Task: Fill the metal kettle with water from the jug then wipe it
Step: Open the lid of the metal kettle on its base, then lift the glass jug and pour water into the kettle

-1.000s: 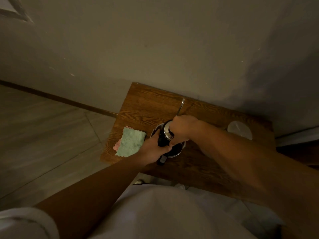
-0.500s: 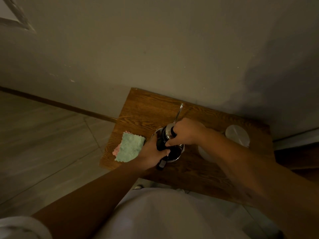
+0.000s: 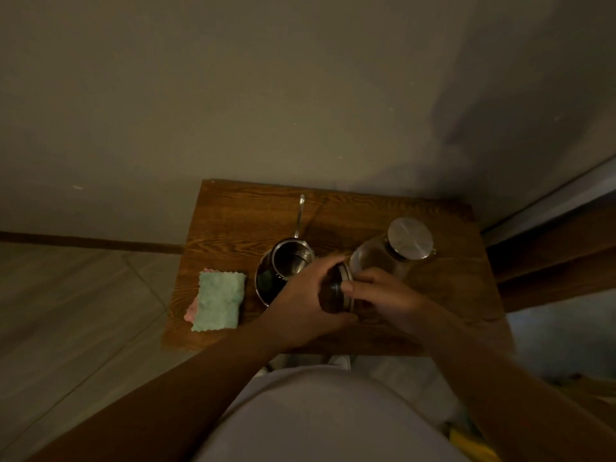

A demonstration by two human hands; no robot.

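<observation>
The metal kettle (image 3: 289, 264) stands mid-table with its mouth uncovered and its thin spout pointing toward the wall. Its dark lid (image 3: 334, 294) is off and tilted, just right of the kettle. My left hand (image 3: 298, 303) grips the lid from the left, and my right hand (image 3: 383, 296) pinches its metal rim from the right. The glass jug (image 3: 376, 261) with a round metal cap stands behind my right hand. A green and pink cloth (image 3: 218, 301) lies folded to the left of the kettle.
The small wooden table (image 3: 233, 225) is pushed against a plain wall, with tiled floor to its left. A dark wooden piece of furniture (image 3: 546, 258) stands at its right. My white shirt fills the bottom of the view.
The lid has come off the kettle and moved right and toward me in both hands. The kettle's mouth now shows, and the jug is in plainer view.
</observation>
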